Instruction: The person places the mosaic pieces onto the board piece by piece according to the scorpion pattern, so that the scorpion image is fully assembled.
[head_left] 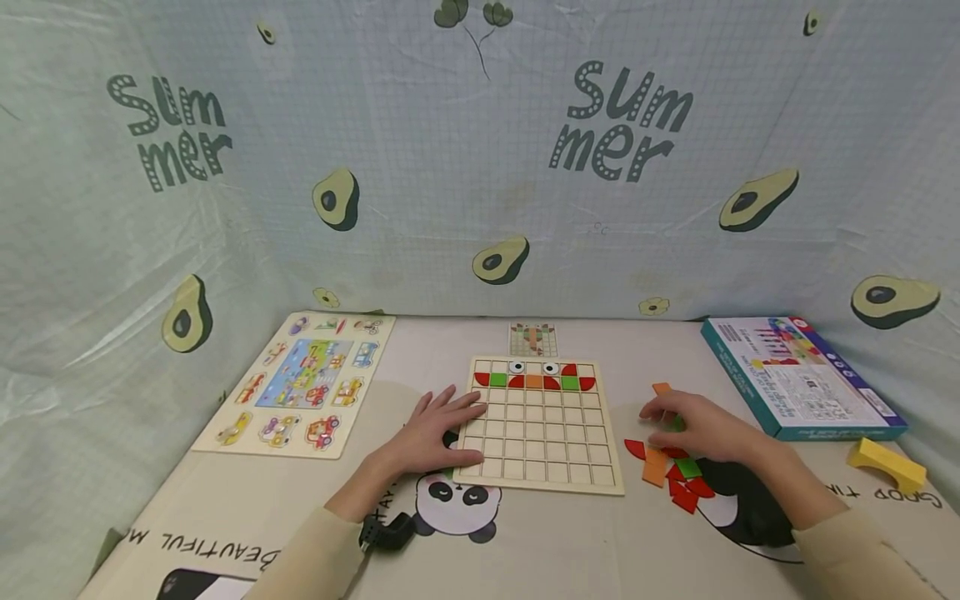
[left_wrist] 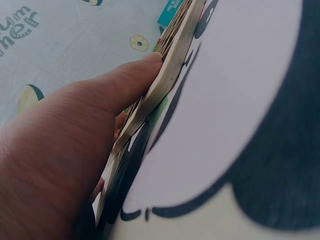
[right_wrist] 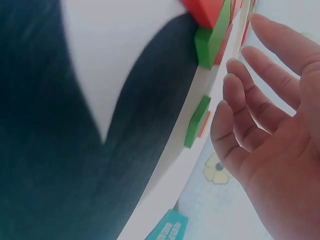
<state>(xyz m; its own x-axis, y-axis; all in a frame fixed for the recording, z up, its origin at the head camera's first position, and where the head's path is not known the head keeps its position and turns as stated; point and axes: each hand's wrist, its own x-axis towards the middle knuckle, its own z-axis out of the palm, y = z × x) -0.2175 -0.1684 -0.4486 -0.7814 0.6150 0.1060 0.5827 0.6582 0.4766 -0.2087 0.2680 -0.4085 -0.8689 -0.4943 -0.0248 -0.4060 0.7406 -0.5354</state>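
My left hand (head_left: 431, 437) lies along the left side of a wooden grid board (head_left: 536, 433), fingers spread, with the thumb on its edge in the left wrist view. The board's two far rows hold two eye pieces and several red, green and orange pieces; its other squares are bare wood. Right of the board, my right hand (head_left: 705, 425) hovers over a loose pile of coloured pieces (head_left: 684, 492), fingers slightly bent. Nothing shows between its fingers in the right wrist view, where a green square (right_wrist: 198, 121) lies near the fingertips. The hand partly hides the pile from above.
A small pattern card (head_left: 533, 340) lies beyond the board. At left is a wooden picture puzzle (head_left: 360, 350). On the right lie a flat teal-edged box (head_left: 802, 375) and a yellow arched block (head_left: 888, 465). A printed curtain (head_left: 420, 250) stands behind the table.
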